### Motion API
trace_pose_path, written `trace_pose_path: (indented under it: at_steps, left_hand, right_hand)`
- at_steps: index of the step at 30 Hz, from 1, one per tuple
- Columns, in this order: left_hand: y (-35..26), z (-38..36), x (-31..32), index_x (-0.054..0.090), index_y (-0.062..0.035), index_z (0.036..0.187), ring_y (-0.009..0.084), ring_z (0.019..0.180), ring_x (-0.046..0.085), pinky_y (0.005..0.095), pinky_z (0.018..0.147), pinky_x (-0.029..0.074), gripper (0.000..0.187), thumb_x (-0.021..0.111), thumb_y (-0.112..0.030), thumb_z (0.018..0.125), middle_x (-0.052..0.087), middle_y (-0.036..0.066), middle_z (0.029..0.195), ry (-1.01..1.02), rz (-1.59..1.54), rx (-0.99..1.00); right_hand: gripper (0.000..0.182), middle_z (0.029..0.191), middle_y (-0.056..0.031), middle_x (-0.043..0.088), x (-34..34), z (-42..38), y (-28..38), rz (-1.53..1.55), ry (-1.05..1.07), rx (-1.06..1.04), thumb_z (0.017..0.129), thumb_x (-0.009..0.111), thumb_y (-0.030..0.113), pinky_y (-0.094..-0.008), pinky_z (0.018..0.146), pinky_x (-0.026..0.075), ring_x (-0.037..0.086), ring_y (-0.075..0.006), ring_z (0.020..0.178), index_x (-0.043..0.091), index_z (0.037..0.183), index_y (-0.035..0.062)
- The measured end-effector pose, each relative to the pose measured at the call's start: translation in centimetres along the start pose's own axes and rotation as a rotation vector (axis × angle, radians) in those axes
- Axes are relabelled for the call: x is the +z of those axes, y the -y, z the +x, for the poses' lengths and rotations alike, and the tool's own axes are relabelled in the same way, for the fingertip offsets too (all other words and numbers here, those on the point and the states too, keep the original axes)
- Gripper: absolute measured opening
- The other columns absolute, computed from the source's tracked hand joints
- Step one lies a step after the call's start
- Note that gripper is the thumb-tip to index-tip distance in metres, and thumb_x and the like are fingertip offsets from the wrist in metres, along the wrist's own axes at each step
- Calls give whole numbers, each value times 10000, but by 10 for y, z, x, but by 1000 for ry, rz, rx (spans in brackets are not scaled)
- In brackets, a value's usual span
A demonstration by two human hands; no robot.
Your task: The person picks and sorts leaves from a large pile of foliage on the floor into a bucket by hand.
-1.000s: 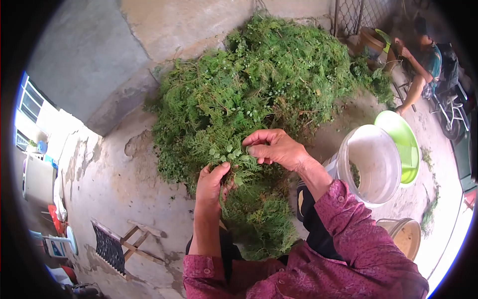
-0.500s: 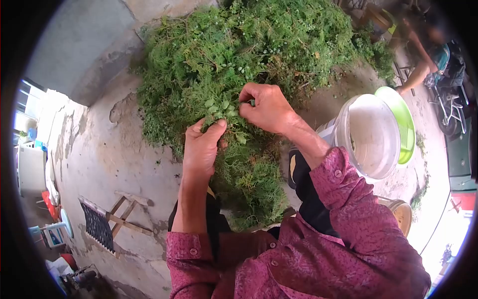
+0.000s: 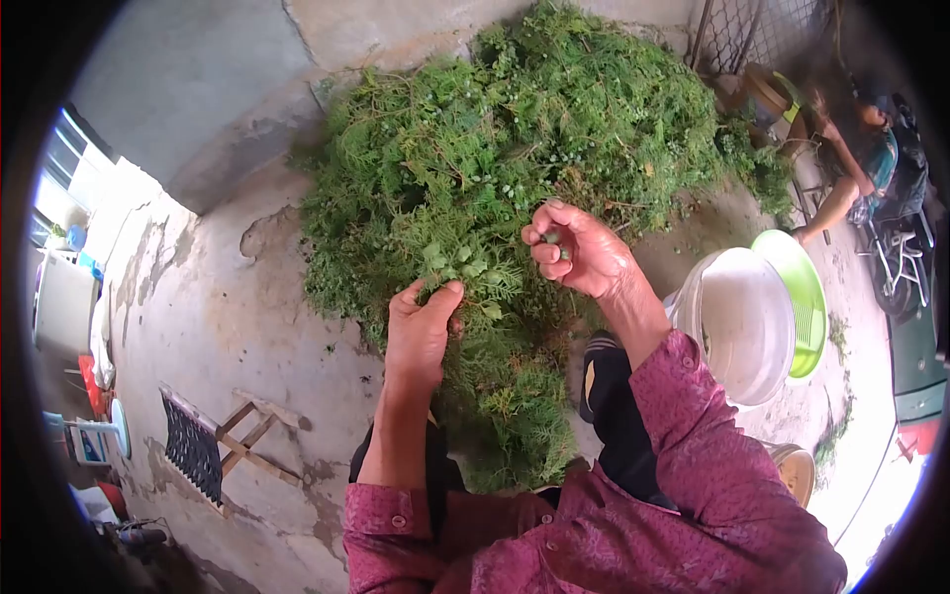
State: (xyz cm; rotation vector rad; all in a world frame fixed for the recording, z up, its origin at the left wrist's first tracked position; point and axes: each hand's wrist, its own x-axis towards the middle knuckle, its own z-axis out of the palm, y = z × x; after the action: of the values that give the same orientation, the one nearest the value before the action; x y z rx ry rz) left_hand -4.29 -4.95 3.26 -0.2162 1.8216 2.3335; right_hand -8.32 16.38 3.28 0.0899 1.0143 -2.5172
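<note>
My left hand [image 3: 424, 322] is closed, its thumb and fingers pinching a leafy conifer sprig [image 3: 465, 269] with pale green cones on it. My right hand [image 3: 586, 249] is raised to the right of the sprig, palm turned up and fingers curled. Small green cones [image 3: 564, 253] sit among those curled fingers. Both hands are over the near side of a big heap of green conifer branches [image 3: 426, 148], which has many more cones in it. More cut branches [image 3: 520, 426] lie between my legs.
To my right stand a white plastic bucket [image 3: 737, 322] and a lime-green basin [image 3: 807, 307]. A folding stool [image 3: 233, 441] lies at the left on the concrete floor. Another person [image 3: 851, 168] sits at the far right near a wheeled frame [image 3: 896, 257].
My right hand has drawn away from the sprig to the right and turned palm up, showing cones in its fingers. My left hand still grips the sprig. The view has shifted slightly.
</note>
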Motion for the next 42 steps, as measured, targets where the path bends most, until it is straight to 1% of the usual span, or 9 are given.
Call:
trace_pose_path:
  at_steps: [3, 5, 11, 13, 20, 25, 35, 40, 42]
  left_hand:
    - [6, 2, 3, 634, -53, 860, 49, 546, 475, 209, 484, 391, 81, 613, -101, 798, 585, -26, 704, -5, -61, -48]
    - [9, 3, 3, 637, -58, 862, 43, 548, 476, 203, 481, 385, 79, 611, -100, 800, 587, -29, 706, 66, -90, -84]
    - [10, 3, 6, 625, -69, 872, 52, 520, 508, 218, 431, 415, 89, 611, -104, 791, 604, -12, 711, 98, -33, -70]
    - [10, 3, 6, 624, -70, 871, 56, 529, 514, 219, 428, 411, 88, 609, -107, 792, 605, -11, 714, 105, -7, -70]
    - [9, 2, 13, 583, -42, 915, 90, 520, 510, 239, 421, 409, 154, 614, -116, 783, 593, 23, 747, 153, -161, -169]
    - [-1, -2, 17, 553, -36, 921, 95, 473, 475, 249, 415, 404, 175, 615, -116, 778, 580, 39, 736, 125, -215, -191]
    - [6, 0, 12, 573, -31, 897, 75, 478, 453, 242, 431, 399, 146, 613, -111, 782, 570, 21, 717, 118, -152, -155]
    - [11, -3, 14, 605, -42, 887, 57, 493, 459, 216, 452, 404, 129, 621, -114, 782, 576, -9, 702, 119, 3, -79]
    - [0, -12, 19, 619, -42, 833, 43, 513, 466, 201, 465, 375, 85, 612, -121, 802, 581, -19, 679, 58, 131, -95]
  right_hand:
    - [150, 773, -41, 500, 6, -3, -2, -10, 131, -24, 850, 579, 192, -165, 404, 291, 400, -52, 516, 527, 806, 58]
    - [118, 736, -7, 509, 17, -6, -6, -417, 66, -25, 829, 618, 163, -171, 404, 306, 429, -41, 517, 554, 849, 66]
    - [349, 729, 29, 518, 17, -2, -22, -827, 17, -105, 695, 765, 270, -174, 454, 375, 449, -27, 555, 577, 907, 68]
    - [343, 716, 30, 512, 14, 3, -29, -1016, 55, -300, 704, 755, 306, -187, 457, 381, 447, -36, 565, 571, 869, 67]
    - [383, 673, 31, 495, 24, -7, -23, -904, -76, -78, 726, 712, 409, -192, 455, 377, 426, -41, 561, 550, 799, 69]
    - [325, 700, -4, 536, 14, -6, -18, -610, 47, 42, 773, 681, 346, -192, 457, 389, 464, -54, 546, 570, 808, 43]
    - [176, 632, 0, 538, 22, -9, -24, -715, 27, -23, 768, 624, 149, -216, 478, 399, 479, -61, 542, 594, 871, 9]
    - [112, 657, -20, 569, 15, -1, -45, -1322, -142, -479, 723, 585, 84, -262, 532, 446, 536, -104, 579, 589, 782, -11]
    - [106, 645, -20, 564, 5, 5, -38, -1344, -223, -493, 736, 581, 89, -255, 508, 433, 527, -103, 557, 587, 777, -9]
